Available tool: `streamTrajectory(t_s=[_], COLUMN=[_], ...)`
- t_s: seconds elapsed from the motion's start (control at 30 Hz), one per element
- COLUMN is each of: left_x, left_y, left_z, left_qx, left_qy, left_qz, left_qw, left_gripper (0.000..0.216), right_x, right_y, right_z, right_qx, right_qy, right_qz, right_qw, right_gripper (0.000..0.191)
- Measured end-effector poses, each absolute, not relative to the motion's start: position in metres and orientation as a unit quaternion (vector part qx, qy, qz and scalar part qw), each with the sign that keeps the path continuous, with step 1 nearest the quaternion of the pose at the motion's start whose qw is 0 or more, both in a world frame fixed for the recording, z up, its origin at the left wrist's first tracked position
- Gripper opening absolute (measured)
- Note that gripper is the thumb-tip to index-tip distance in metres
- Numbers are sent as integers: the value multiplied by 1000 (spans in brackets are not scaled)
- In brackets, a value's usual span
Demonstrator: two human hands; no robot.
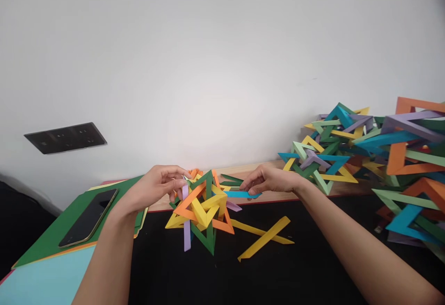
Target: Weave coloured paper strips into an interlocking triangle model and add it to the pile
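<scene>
An origami star model [205, 205] of interlocked orange, yellow and green paper triangles sits before me on the black surface. On its left side, my left hand [163, 184] pinches the upper part of a purple paper strip [187, 235] that runs down through the model. Fingers of my right hand [266, 180] are closed on a blue paper strip [239, 194], just right of the star. Close behind that strip lie dark green strips [231, 179]. Two yellow folded strips [266, 238] cross each other nearer to me, beside the model.
Finished multicoloured paper stars [316, 161] are heaped on the right against the white wall [222, 64]. To the left, a phone [88, 217] rests on green paper sheets [45, 242], with light blue paper [48, 275] in front. A socket panel [66, 137] is on the wall.
</scene>
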State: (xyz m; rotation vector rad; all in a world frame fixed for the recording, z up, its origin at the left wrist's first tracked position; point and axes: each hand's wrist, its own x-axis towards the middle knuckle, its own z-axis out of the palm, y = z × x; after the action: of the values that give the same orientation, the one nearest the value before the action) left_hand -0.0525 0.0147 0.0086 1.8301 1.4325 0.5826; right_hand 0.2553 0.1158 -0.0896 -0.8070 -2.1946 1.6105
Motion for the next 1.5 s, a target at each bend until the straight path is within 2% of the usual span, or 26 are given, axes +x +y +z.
streamTrajectory(t_s=[0.33, 0.67, 0.83, 1.03, 1.3, 1.5], left_x=[-44, -39, -33, -26, -40, -21], left_y=[13, 9, 8, 7, 13, 3], left_z=[11, 12, 11, 10, 9, 11], left_qx=[713, 722, 715, 733, 738, 745], left_qy=[562, 545, 546, 539, 538, 536], left_qz=[223, 225, 220, 231, 233, 235], left_qw=[356, 362, 378, 345, 334, 319], left_gripper=[24, 26, 23, 23, 21, 22], right_x=[234, 221, 215, 222, 220, 202], right_y=[105, 82, 72, 68, 45, 24], right_z=[-87, -63, -56, -46, -25, -29], right_qx=[-260, -281, -255, -264, -296, -265], right_qy=[-823, -856, -860, -868, -807, -839], right_qz=[485, 394, 394, 370, 353, 206], right_qw=[143, 182, 199, 201, 370, 429], right_gripper=[31, 21, 14, 14, 14, 8])
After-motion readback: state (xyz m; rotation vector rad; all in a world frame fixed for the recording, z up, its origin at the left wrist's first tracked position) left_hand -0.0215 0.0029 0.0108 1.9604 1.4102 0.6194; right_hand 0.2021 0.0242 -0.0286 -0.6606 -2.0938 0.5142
